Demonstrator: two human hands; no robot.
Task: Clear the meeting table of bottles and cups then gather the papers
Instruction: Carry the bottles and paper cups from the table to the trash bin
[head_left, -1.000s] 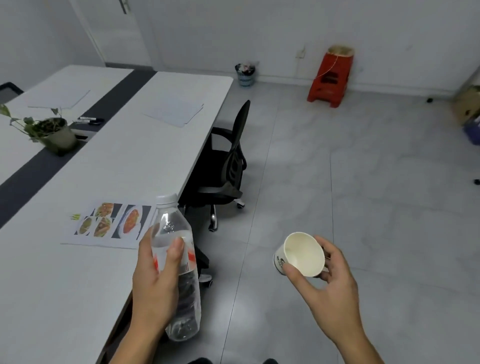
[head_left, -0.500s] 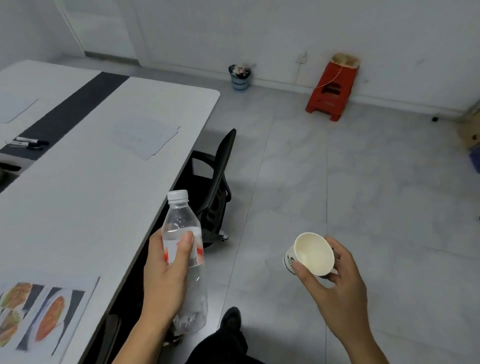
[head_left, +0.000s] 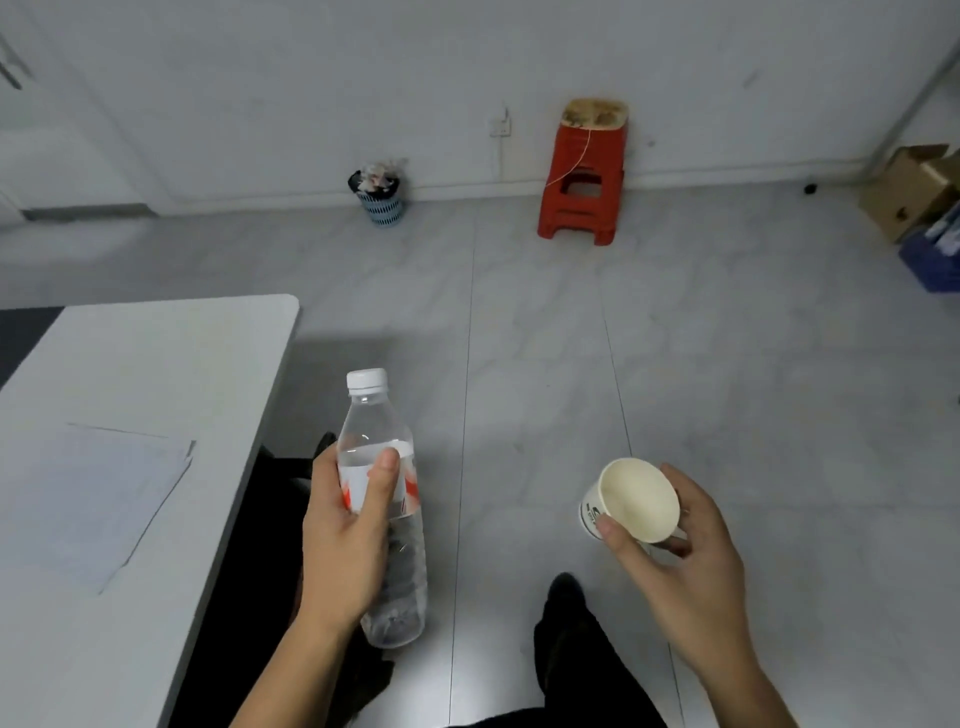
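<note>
My left hand (head_left: 347, 540) grips a clear plastic water bottle (head_left: 379, 431) with a white cap and a red and white label, held upright over the floor beside the table. In my right hand (head_left: 685, 566) is a white paper cup (head_left: 636, 499), tilted so its empty inside faces me, pinched between thumb and fingers. A stack of white papers (head_left: 88, 499) lies on the white meeting table (head_left: 171, 353) at the left.
A small blue waste bin (head_left: 382, 200) full of rubbish stands by the far wall. A red plastic stool (head_left: 584, 176) is to its right, and a cardboard box (head_left: 909, 189) sits at the far right. My dark shoe and trouser leg (head_left: 576, 639) show below. Grey tiled floor lies ahead.
I have walked forward along the table toward the far wall. The table end, bin and stool are now nearer. Both hands keep their hold on bottle and cup.
</note>
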